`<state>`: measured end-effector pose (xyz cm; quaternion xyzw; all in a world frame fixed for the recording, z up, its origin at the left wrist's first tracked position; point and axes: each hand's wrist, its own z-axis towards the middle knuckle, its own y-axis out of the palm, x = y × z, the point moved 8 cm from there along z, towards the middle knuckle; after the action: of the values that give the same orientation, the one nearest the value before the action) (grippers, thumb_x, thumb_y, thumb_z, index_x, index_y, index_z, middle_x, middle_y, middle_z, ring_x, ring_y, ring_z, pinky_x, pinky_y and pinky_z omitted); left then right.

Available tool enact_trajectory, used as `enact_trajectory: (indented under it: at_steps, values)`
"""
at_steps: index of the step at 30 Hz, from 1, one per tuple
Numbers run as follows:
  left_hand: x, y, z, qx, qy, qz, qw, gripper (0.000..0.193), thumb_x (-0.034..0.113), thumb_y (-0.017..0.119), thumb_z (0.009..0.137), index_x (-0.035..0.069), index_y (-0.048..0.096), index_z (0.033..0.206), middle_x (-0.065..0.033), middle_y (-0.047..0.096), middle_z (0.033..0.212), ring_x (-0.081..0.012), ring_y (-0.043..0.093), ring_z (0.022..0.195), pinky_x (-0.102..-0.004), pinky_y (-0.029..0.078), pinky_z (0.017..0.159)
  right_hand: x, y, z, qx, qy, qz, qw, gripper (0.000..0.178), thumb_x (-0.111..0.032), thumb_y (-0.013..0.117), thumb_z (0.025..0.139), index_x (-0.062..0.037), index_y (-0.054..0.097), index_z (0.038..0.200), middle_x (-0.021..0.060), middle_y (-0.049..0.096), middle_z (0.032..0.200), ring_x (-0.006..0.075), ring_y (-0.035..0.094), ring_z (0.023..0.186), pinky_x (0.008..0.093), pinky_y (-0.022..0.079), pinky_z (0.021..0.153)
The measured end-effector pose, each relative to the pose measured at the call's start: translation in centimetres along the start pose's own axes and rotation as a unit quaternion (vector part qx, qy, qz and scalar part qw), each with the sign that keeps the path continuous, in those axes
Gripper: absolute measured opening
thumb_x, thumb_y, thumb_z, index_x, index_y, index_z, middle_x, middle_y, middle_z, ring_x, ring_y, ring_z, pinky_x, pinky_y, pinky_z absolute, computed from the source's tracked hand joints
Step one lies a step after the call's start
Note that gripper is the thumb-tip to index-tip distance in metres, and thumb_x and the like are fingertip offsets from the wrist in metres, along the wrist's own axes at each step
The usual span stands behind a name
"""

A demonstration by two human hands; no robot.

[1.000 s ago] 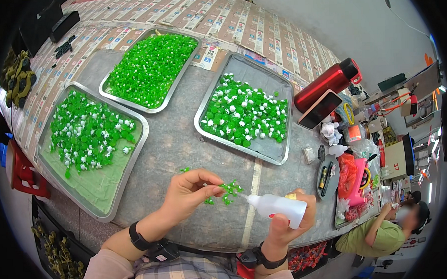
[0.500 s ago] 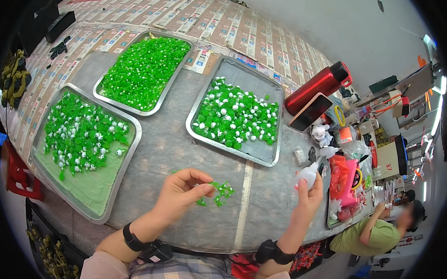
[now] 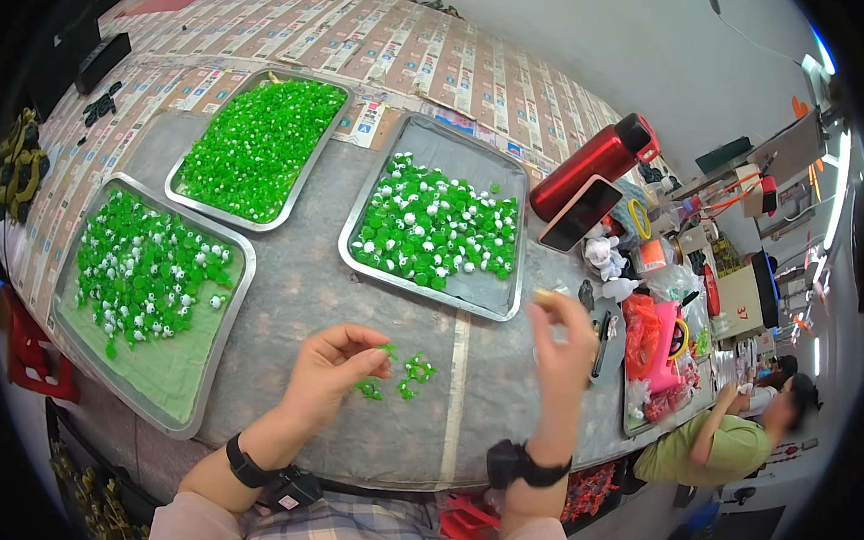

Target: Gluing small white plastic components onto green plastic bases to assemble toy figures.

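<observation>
My left hand (image 3: 336, 369) hovers over the grey table covering, thumb and forefinger pinched on a small green piece (image 3: 387, 351). Just beyond its fingertips lie a few more loose green pieces with white specks (image 3: 416, 370). My right hand (image 3: 560, 346) is raised over the table to the right of a pale strip. Motion smears its bent fingers, and whether anything is in them does not show. Ahead of it stands a metal tray (image 3: 431, 294) with green pieces bearing white, eye-like balls (image 3: 440, 217).
At left, another tray (image 3: 203, 397) holds similar green-and-white pieces; a farther tray (image 3: 269, 223) has a heap of tiny green ones. On the right are a red flask (image 3: 590, 169), a phone (image 3: 580, 212), a white blob-shaped item (image 3: 619, 288) and a pink container (image 3: 665, 352). A person in green (image 3: 714, 441) sits beyond.
My right hand has moved left and up, and the white squeeze bottle it held no longer shows. My left hand still pinches near the green pieces. The view has shifted slightly.
</observation>
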<state>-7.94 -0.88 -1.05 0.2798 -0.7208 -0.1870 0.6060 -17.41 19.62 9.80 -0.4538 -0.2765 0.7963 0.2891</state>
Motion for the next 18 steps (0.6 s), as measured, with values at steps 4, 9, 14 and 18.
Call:
enact_trajectory:
  at_steps: [4, 9, 14, 18]
  values:
    - [0.1, 0.8, 0.4, -0.003, 0.007, 0.001, 1.0, 0.013, 0.006, 0.055, 0.077, -0.001, 0.056, 0.088, -0.0068, 0.058, 0.076, -0.0122, 0.056, 0.069, -0.024, 0.047, 0.065, 4.3, 7.5, 2.7, -0.107, -0.008, -0.053, 0.993, 0.019, -0.009, 0.06, 0.067, -0.004, 0.054, 0.085, 0.008, 0.056, 0.075, 0.0218, 0.053, 0.072, 0.0313, 0.042, 0.064]
    - [-0.3, 0.7, 0.4, -0.001, -0.003, -0.013, 1.0, 0.013, 0.006, 0.056, 0.077, -0.001, 0.057, 0.088, -0.0069, 0.059, 0.076, -0.0121, 0.056, 0.069, -0.0235, 0.047, 0.065, 4.7, 8.7, 2.8, -0.092, -0.005, -0.069, 0.993, 0.016, -0.009, 0.059, 0.069, -0.0038, 0.053, 0.082, 0.0083, 0.057, 0.077, 0.0217, 0.056, 0.071, 0.0306, 0.043, 0.063]
    - [-0.6, 0.4, -0.1, -0.034, -0.026, -0.001, 0.999, 0.014, 0.006, 0.056, 0.077, -0.001, 0.057, 0.088, -0.007, 0.059, 0.079, -0.0116, 0.057, 0.07, -0.023, 0.047, 0.065, -2.5, 6.4, -1.3, -0.206, 0.051, 0.177, 0.961, 0.016, -0.004, 0.06, 0.07, -0.0015, 0.053, 0.084, 0.0052, 0.058, 0.077, 0.0117, 0.056, 0.071, 0.0233, 0.044, 0.063]
    - [-0.5, 1.4, -0.2, -0.061, -0.026, 0.016, 0.998, 0.015, 0.007, 0.055, 0.077, -0.002, 0.057, 0.089, -0.0075, 0.059, 0.081, -0.0113, 0.057, 0.072, -0.0231, 0.047, 0.066, -5.4, 7.1, -5.4, -0.282, 0.041, 0.294, 0.912, 0.021, 0.001, 0.06, 0.069, 0.0011, 0.054, 0.089, 0.004, 0.058, 0.078, 0.0111, 0.056, 0.074, 0.0222, 0.044, 0.066]
